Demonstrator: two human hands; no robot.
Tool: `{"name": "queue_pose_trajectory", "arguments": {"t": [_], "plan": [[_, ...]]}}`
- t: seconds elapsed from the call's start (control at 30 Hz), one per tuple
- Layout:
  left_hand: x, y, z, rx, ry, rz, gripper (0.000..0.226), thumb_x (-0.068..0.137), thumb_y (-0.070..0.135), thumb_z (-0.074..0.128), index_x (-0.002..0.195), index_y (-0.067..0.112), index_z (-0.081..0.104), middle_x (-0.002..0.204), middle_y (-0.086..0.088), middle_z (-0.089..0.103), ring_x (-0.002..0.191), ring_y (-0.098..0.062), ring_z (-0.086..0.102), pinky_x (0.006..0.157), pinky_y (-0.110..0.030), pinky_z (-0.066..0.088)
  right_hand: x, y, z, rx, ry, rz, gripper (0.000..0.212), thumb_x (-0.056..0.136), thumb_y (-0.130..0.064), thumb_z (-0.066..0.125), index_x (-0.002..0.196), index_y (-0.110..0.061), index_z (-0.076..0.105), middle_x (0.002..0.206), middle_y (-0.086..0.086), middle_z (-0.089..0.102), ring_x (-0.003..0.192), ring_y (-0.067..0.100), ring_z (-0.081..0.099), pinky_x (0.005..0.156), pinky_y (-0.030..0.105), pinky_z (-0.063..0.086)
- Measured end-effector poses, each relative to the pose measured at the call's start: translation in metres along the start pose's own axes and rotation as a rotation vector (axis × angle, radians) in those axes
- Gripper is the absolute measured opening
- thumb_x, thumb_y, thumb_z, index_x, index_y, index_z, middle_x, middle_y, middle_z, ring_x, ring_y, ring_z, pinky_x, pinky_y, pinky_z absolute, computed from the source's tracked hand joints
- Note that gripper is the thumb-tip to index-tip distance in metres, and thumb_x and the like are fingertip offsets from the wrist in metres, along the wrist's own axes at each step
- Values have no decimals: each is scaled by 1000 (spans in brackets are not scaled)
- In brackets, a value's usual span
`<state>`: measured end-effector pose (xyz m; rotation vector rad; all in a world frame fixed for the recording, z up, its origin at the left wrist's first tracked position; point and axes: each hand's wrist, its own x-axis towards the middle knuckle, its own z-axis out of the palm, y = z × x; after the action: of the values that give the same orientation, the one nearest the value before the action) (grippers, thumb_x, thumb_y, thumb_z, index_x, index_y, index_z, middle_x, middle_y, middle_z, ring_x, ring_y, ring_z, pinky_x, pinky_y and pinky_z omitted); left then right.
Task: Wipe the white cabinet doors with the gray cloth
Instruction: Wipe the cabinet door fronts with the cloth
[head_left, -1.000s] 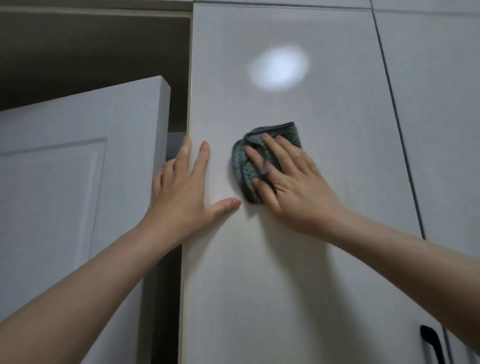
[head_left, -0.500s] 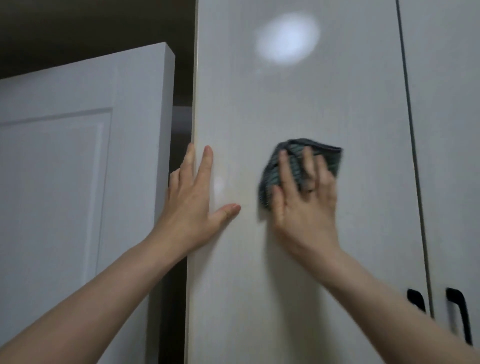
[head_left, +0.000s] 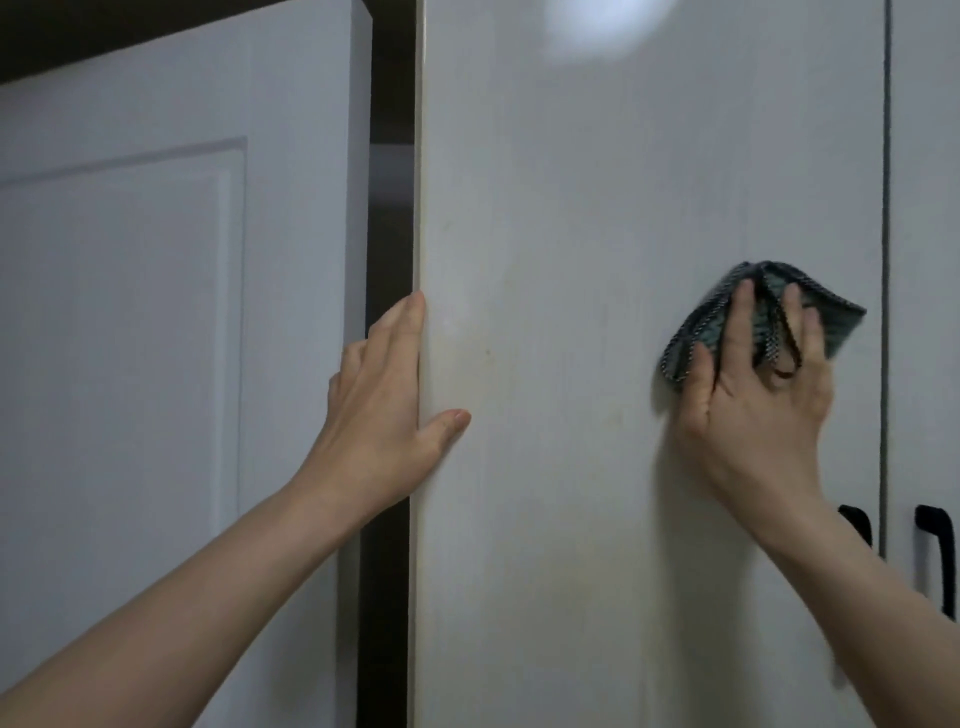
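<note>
A tall white cabinet door (head_left: 597, 208) fills the middle of the view. My right hand (head_left: 753, 410) presses the folded gray cloth (head_left: 844, 325) flat against it near its right edge, fingers straight and spread, with cloth folds showing between them. My left hand (head_left: 379, 415) holds the door's left edge: the thumb lies on the front face and the fingers reach along and behind the edge. A second white cabinet door (head_left: 924, 208) adjoins on the right.
Two black handles (head_left: 935, 551) (head_left: 857, 525) flank the seam between the cabinet doors, just below my right wrist. A white panelled room door (head_left: 156, 312) stands at the left, with a dark gap (head_left: 392, 156) between it and the cabinet.
My right hand has swept the cloth rightward across the door toward the seam. My left hand slid from flat on the door face to its left edge. The view dropped lower.
</note>
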<state>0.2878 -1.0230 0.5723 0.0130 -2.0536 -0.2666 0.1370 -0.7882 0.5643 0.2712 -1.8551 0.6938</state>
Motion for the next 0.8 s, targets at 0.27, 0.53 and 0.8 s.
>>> {"name": "queue_pose_trajectory", "arguments": {"t": [0.27, 0.53, 0.8], "plan": [[-29, -19, 10, -108, -58, -41, 95, 88, 39, 67, 156, 29, 3, 153, 10, 27, 134, -6, 32, 109, -25, 30, -41, -89, 28, 9, 112, -235, 60, 98, -43, 32, 155, -24, 23, 161, 17, 16, 148, 36, 16, 119, 49, 11], [-42, -21, 19, -208, -122, -183, 91, 84, 34, 73, 155, 25, 18, 152, 6, 39, 133, -11, 43, 110, -30, 36, -103, -80, 42, -78, -16, -597, 62, 99, -42, 38, 156, -29, 16, 163, 12, 9, 151, 30, 9, 122, 46, 13], [-63, -24, 29, -269, -211, -212, 79, 86, 38, 70, 151, 26, 26, 146, 10, 43, 126, -5, 43, 100, -24, 36, -105, 15, 29, -63, -10, -48, 62, 100, -45, 20, 157, -24, 5, 164, 14, 1, 150, 32, 1, 121, 50, 6]]}}
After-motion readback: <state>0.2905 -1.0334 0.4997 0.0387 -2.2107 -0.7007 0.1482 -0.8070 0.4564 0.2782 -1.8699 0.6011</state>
